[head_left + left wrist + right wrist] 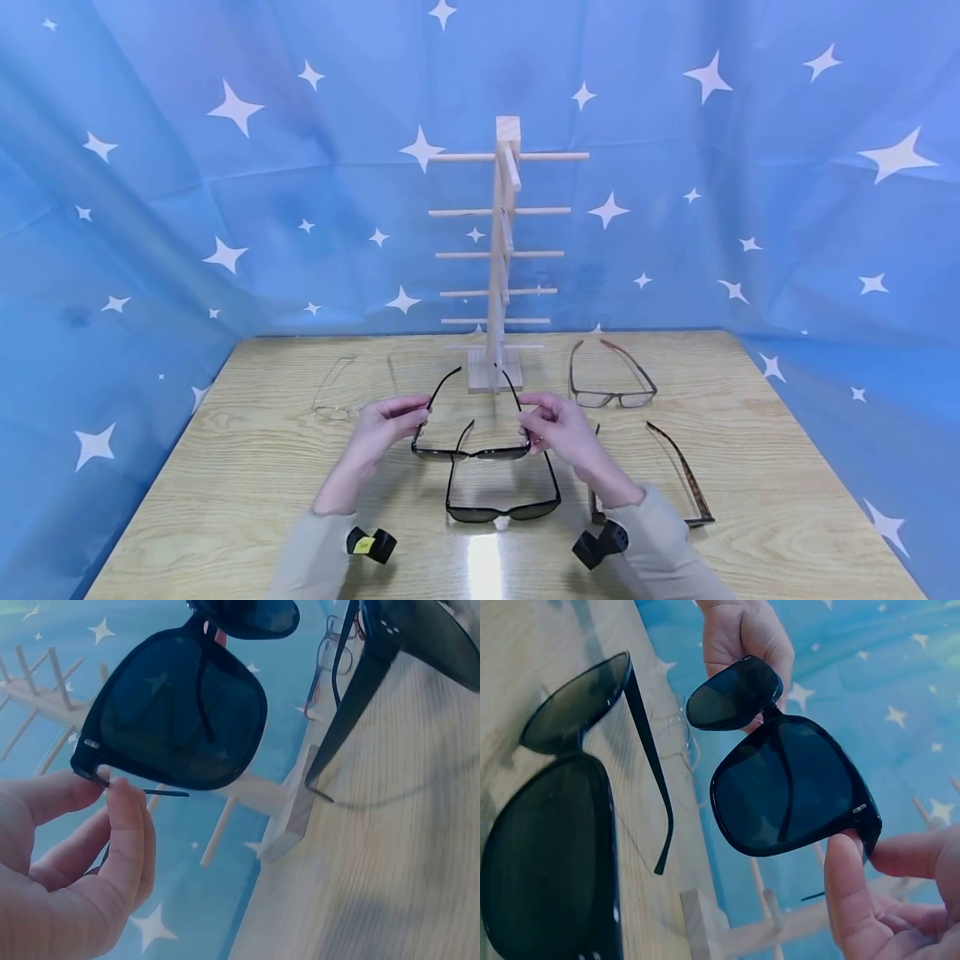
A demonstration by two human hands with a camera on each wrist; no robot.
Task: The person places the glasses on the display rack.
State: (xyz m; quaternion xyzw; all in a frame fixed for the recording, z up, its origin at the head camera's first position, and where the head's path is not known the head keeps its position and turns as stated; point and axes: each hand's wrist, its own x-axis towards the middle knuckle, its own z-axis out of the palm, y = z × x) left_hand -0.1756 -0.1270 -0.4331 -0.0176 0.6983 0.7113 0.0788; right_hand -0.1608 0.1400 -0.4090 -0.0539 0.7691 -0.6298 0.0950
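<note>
Black sunglasses are held up off the table between both hands, lenses toward me and temples pointing away. My left hand pinches their left temple close to the hinge, thumb against fingers. At the opposite hinge, my right hand pinches the right temple in the same manner. The dark lens fills much of the left wrist view. Below them, a second pair of black sunglasses lies on the table with its temples unfolded, partly overlapped by the held pair in the head view.
Behind the hands stands a wooden eyewear rack with bare pegs. Thin wire glasses lie at left on the wooden table. Brown-templed glasses lie back right; tortoiseshell glasses sit partly behind the right forearm. A starry blue cloth hangs behind.
</note>
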